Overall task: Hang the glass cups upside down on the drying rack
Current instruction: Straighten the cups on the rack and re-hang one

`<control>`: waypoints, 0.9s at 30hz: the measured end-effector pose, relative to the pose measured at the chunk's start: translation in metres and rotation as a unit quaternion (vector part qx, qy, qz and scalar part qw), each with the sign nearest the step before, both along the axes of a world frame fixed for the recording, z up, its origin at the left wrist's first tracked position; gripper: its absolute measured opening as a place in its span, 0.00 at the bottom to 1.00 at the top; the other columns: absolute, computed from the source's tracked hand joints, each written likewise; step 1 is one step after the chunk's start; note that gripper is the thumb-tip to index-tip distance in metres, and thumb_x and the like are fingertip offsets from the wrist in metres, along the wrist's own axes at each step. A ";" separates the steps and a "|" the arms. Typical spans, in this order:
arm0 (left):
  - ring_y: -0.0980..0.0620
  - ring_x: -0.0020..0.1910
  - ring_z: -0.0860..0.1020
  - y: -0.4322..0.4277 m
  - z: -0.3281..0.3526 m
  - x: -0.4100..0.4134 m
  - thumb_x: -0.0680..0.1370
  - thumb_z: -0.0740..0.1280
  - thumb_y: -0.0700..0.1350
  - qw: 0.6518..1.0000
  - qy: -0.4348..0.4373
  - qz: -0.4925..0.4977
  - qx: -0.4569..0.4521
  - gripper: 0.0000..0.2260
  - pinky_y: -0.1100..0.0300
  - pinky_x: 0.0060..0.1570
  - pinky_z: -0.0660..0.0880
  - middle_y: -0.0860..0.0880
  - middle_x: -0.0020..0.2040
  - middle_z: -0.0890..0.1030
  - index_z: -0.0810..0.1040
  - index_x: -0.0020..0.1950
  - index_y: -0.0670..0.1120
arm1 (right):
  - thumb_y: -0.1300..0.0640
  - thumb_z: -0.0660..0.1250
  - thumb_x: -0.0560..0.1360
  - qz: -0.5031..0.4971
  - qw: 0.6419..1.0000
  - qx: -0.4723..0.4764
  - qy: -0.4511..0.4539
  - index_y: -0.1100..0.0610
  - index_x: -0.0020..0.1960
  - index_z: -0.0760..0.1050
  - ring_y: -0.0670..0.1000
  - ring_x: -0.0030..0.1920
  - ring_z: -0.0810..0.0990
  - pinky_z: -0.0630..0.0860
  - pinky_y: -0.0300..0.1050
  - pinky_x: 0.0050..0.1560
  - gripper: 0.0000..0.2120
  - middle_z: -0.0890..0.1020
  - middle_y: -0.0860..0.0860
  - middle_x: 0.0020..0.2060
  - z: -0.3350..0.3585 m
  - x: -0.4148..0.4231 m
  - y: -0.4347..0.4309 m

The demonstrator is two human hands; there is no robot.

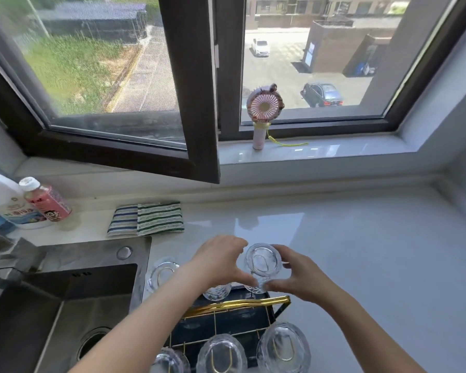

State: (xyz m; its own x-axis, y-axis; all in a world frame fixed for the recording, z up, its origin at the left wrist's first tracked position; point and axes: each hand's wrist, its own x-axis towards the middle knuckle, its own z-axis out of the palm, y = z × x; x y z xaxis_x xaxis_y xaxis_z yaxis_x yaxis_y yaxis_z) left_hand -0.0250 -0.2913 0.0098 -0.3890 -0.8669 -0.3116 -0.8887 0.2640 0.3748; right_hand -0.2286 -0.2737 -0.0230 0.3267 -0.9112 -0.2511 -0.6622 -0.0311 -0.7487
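Observation:
A drying rack with a gold handle and a black tray stands on the white counter beside the sink. Several clear glass cups hang upside down on its gold prongs: one at the far left, one partly hidden under my left hand, and three along the near side. Both hands hold another upside-down glass cup over the rack's far right corner. My left hand touches its left side. My right hand grips its lower right side with thumb and fingers.
A steel sink lies to the left of the rack. Two bottles stand at the back left, and two striped cloths lie behind the sink. A small pink fan stands on the window sill, under an open window frame.

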 end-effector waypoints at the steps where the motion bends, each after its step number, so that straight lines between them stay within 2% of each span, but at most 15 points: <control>1: 0.49 0.57 0.74 -0.001 -0.002 -0.001 0.62 0.72 0.66 1.000 0.007 0.000 0.001 0.34 0.49 0.58 0.73 0.51 0.59 0.79 0.72 0.63 0.51 | 0.47 0.79 0.59 0.002 1.000 -0.006 -0.003 0.45 0.64 0.68 0.42 0.54 0.75 0.73 0.41 0.58 0.37 0.77 0.40 0.56 -0.001 0.001 -0.001; 3: 0.52 0.53 0.76 0.000 -0.005 -0.002 0.63 0.71 0.66 1.000 0.024 -0.001 0.000 0.29 0.51 0.54 0.75 0.53 0.56 0.80 0.74 0.59 0.53 | 0.47 0.79 0.59 0.004 1.000 -0.018 -0.005 0.45 0.64 0.68 0.40 0.52 0.75 0.71 0.35 0.54 0.36 0.77 0.38 0.53 -0.002 0.002 -0.001; 6: 0.53 0.51 0.75 0.002 -0.009 0.001 0.63 0.71 0.65 0.999 0.035 0.001 -0.003 0.28 0.55 0.51 0.74 0.53 0.55 0.80 0.75 0.59 0.54 | 0.46 0.78 0.59 0.017 0.999 -0.041 -0.001 0.44 0.63 0.69 0.39 0.50 0.75 0.68 0.29 0.49 0.35 0.75 0.35 0.50 -0.002 0.003 -0.002; 11: 0.53 0.49 0.75 0.004 -0.009 0.004 0.63 0.72 0.65 0.999 0.036 0.005 -0.005 0.27 0.57 0.49 0.72 0.53 0.53 0.80 0.76 0.57 0.53 | 0.45 0.78 0.59 0.031 0.998 -0.049 0.000 0.43 0.62 0.69 0.41 0.51 0.75 0.70 0.33 0.52 0.34 0.76 0.37 0.51 -0.002 0.004 -0.003; 17: 0.51 0.51 0.75 0.004 -0.006 0.003 0.64 0.72 0.64 0.999 0.033 0.000 -0.003 0.27 0.54 0.50 0.72 0.52 0.53 0.80 0.76 0.58 0.53 | 0.46 0.78 0.59 0.030 0.998 -0.048 -0.002 0.45 0.63 0.70 0.44 0.53 0.76 0.73 0.39 0.56 0.35 0.79 0.41 0.54 -0.001 0.004 -0.003; 27: 0.49 0.52 0.75 0.008 -0.001 0.001 0.65 0.72 0.62 1.000 0.026 -0.001 0.002 0.27 0.51 0.53 0.74 0.50 0.54 0.80 0.75 0.59 0.50 | 0.45 0.78 0.60 0.030 0.999 -0.036 0.010 0.45 0.64 0.68 0.43 0.53 0.75 0.71 0.35 0.54 0.36 0.76 0.39 0.53 -0.001 0.005 -0.002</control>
State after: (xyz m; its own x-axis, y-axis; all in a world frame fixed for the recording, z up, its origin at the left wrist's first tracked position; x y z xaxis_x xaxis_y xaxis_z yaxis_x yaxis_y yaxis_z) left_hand -0.0240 -0.2838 0.0085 -0.4071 -0.8645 -0.2947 -0.8676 0.2650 0.4209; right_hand -0.2239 -0.2753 -0.0235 0.3770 -0.9061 -0.1921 -0.6730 -0.1254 -0.7290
